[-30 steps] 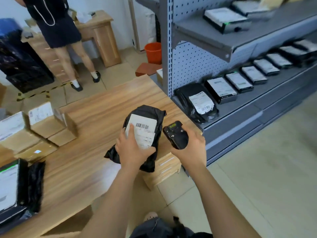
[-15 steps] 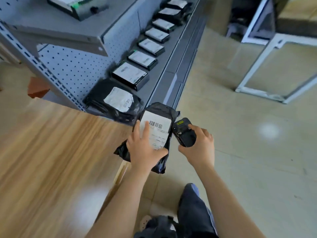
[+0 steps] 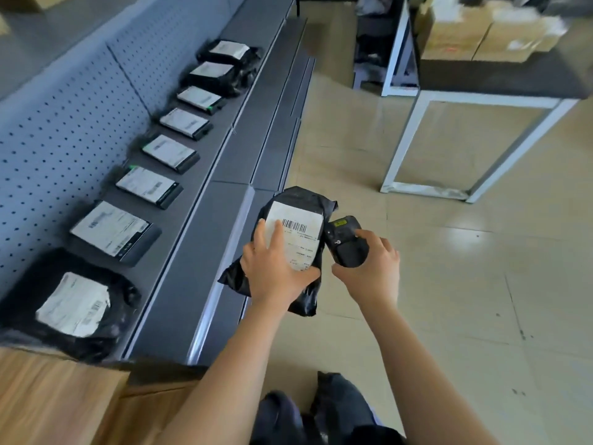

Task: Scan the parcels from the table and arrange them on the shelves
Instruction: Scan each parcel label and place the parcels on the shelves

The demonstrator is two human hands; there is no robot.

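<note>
Holding Parcel and Scanner at the Shelf

Left hand [image 3: 276,271] grasps the black parcel [image 3: 296,199], with its fingers laid across the white barcode label [image 3: 301,234] and the thumb curled at the lower edge. The parcel is held in the air, label up, just in front of the grey shelf [image 3: 208,175]. Right hand [image 3: 369,271] is wrapped around a black scanner [image 3: 348,247], just beside the parcel. A row of labelled parcels [image 3: 147,186] lies on the shelf. A wooden table [image 3: 48,396] stands at lower left.

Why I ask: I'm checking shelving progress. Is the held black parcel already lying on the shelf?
No, the left hand holds the black parcel in the air, clear of the shelf.
</note>
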